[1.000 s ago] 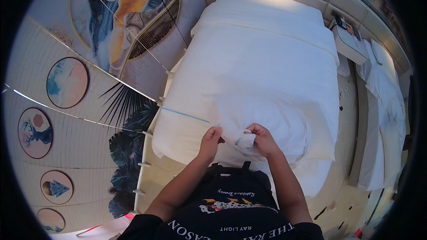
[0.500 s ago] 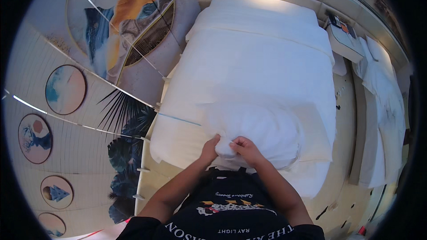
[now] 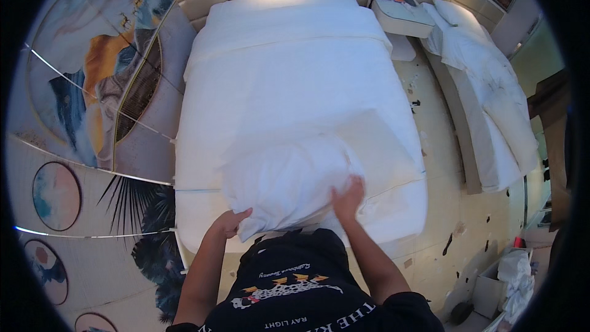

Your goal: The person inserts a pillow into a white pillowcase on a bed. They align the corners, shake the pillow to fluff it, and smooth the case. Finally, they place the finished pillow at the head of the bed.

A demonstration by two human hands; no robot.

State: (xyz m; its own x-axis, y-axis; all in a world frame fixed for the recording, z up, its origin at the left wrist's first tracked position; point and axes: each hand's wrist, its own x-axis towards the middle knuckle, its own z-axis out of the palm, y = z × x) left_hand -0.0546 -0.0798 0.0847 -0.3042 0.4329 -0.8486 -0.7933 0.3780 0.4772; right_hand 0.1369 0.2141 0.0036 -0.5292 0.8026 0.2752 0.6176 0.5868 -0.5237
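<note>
A plump white pillow (image 3: 286, 178) lies on the near part of the white-covered bed (image 3: 289, 86), just in front of my body. My left hand (image 3: 232, 222) is closed at the pillow's near left corner, with the thumb and fingers pinching the cloth. By the pillow's right end is my right hand (image 3: 348, 198), raised and smeared by motion, so its fingers cannot be read. A second flat white pillow or folded cloth (image 3: 387, 150) lies partly beneath the plump one, toward the right.
A white nightstand (image 3: 402, 18) with small items on top stands at the far right of the bed. Beyond a strip of littered floor (image 3: 448, 197) is another bed (image 3: 479, 80) with rumpled white linen. A decorated wall panel (image 3: 92, 86) runs along the left. A bin with white bags (image 3: 513, 276) stands lower right.
My hands were together at one pillow corner; now they are apart, the left at the near left corner, the right at the right end. The whole view has shifted and turned.
</note>
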